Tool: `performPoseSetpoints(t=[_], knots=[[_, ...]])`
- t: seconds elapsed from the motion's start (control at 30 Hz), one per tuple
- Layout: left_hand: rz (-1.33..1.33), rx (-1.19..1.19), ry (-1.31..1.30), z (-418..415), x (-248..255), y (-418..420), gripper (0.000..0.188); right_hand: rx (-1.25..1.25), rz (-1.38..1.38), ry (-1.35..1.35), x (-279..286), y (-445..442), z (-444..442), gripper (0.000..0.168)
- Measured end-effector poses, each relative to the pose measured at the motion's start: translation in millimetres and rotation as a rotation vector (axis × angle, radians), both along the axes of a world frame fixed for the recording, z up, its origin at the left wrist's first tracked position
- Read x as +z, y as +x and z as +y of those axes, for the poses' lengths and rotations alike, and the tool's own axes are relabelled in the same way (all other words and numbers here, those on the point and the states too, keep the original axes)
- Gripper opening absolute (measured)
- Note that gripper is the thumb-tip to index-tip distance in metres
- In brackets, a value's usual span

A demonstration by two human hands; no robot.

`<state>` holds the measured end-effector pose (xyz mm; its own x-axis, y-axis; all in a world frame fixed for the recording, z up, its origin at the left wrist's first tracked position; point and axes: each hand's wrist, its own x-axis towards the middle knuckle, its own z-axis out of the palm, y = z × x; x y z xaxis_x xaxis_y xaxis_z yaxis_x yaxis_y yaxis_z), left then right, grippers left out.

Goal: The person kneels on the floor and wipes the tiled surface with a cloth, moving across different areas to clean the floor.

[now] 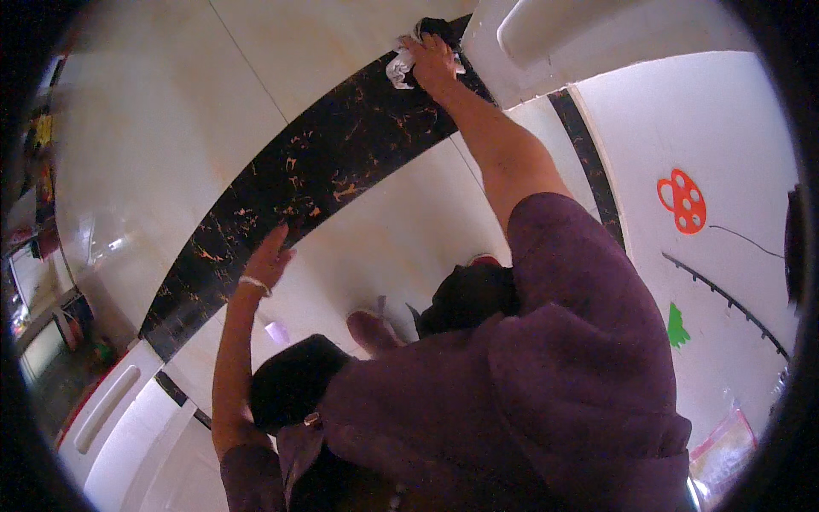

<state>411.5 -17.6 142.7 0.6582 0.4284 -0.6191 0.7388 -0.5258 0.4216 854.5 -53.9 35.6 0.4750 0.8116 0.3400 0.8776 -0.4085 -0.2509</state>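
Near the top, my right hand (435,61) presses on a crumpled white cloth or tissue (400,69) at the far end of a black marble-patterned strip (345,150) in the floor. A dark bundled item (435,27) lies just beyond its fingers; what it is cannot be told. My left hand (270,259), with a pale bracelet on the wrist, is empty, its fingers extended over the near edge of the same strip. The cloth is partly hidden beneath the right hand.
White door frames (505,83) stand at both ends of the strip. A white wall (640,128) on the right bears a red cutout and a dark hook rail (729,297). A small pale lilac object (277,332) lies on the tiled floor beside my left forearm.
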Motion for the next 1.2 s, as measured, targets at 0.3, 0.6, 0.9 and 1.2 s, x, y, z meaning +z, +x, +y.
performPoseSetpoints(t=[0.3, 0.6, 0.9, 1.2], knots=[[0.108, -0.007, 0.000, -6, -16, -20, 0.050, -0.071, 0.171, -0.125, 23, -49, -138, 0.050], [-0.053, 0.235, -0.091, -1, -5, -26, 0.051, -0.125, 0.534, 0.109, 64, -62, -112, 0.032], [0.007, 0.239, -0.077, -5, 1, -17, 0.051, -0.143, 0.052, -0.101, -12, -25, -68, 0.048], [-0.011, 0.180, -0.096, -3, -7, -5, 0.051, -0.230, 0.137, -0.190, 15, -40, -255, 0.042]])
